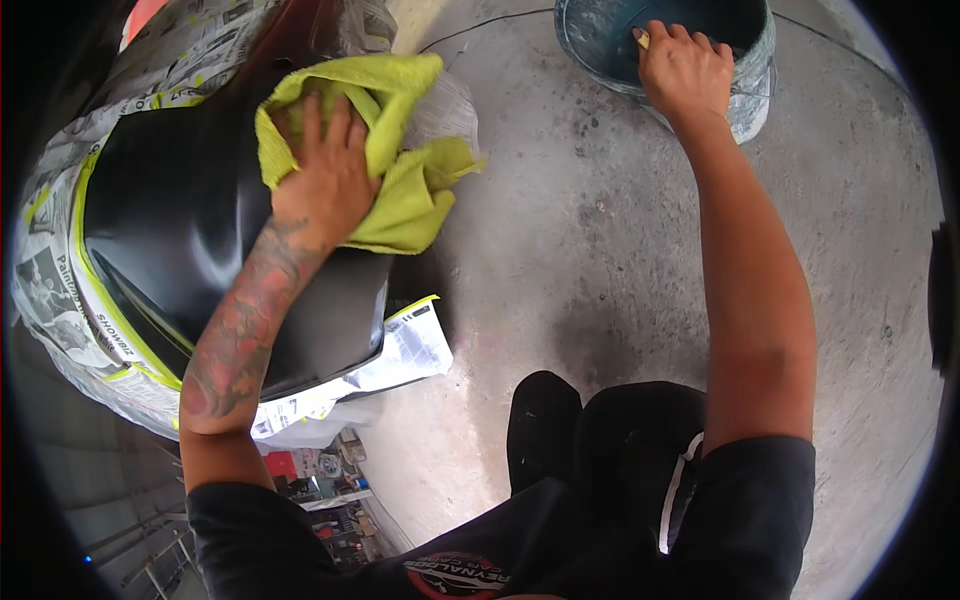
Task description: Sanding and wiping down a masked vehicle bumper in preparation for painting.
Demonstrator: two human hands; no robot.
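My left hand [330, 175] is spread on a yellow-green microfibre cloth [410, 205], pressing it against a glossy black car body panel [190, 180]. The cloth bunches up around the fingers, and one loose fold hangs past the panel's edge. Off to the right, my right hand [687, 72] is closed over the mouth of a bucket [605, 55] with a grimy, pale-smeared wall. A small yellow piece [643, 40] sticks out between its thumb and fingers; the rest of it is hidden in the hand.
Newspaper sheets [60, 250] and bright yellow-green masking tape [85, 220] surround the panel, with a paper flap [420, 340] jutting from its lower edge. Stained concrete floor [560, 260] lies between panel and bucket. Shelves with assorted items [335, 490] stand at lower left.
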